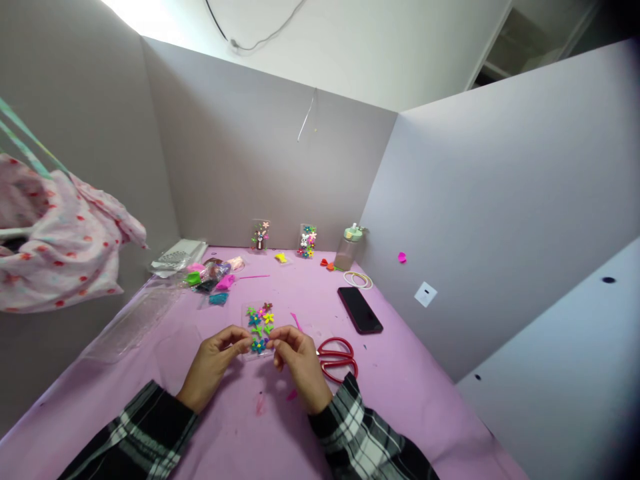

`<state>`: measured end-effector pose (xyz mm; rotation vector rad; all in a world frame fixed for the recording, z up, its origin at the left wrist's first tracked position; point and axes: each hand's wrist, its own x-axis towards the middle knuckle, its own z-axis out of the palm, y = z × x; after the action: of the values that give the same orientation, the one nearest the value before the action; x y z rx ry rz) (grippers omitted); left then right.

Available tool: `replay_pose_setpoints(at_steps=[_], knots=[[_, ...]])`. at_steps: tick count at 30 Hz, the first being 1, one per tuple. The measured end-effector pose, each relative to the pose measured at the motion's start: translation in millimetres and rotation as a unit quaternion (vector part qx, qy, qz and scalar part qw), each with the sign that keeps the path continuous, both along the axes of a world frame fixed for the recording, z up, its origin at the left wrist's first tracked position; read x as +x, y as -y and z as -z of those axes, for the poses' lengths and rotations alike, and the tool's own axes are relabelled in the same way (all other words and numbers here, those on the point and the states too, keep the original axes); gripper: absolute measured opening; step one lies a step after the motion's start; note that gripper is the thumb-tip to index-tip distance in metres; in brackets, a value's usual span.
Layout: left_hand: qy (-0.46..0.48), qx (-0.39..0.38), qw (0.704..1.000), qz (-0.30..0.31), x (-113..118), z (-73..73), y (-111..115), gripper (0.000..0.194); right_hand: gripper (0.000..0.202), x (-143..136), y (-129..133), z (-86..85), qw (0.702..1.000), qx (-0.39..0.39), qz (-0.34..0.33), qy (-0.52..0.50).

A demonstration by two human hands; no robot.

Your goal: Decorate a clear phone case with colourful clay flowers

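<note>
A small clear sheet (249, 313) lies on the pink cloth, covered with moulded flowers in blue, yellow, pink and brown and with green leaves. At its lower left edge the thumb and fingers of my left hand (215, 360) pinch together, touching the sheet. From the other side my right hand (300, 363) reaches its lower right edge, fingertips closed beside a blue flower (258, 345). A bit of purple shows near those fingertips; whether they grip it is unclear. Close beside my right hand lie red-handled scissors (338, 361), their blades mostly hidden.
Two decorated rabbit panels (259, 237) (307, 241) lean on the back wall. Several clay packets (219, 273) lie at the left near a clear plastic tray (135, 323). A bottle (349, 248), rings (359, 280) and a phone (360, 311) are at the right. Spotted cloth (75, 247) hangs at left.
</note>
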<state>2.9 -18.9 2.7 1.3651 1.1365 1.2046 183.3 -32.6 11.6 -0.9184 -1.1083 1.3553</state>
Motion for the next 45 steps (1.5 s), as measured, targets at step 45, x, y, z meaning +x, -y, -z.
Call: replay_pose_setpoints(at_steps=[45], knots=[[0.072,-0.036,0.997,0.014,4,-11.5,4,0.027,0.014,-2,5,-7.0,0.999,-0.014,-0.024,0.021]])
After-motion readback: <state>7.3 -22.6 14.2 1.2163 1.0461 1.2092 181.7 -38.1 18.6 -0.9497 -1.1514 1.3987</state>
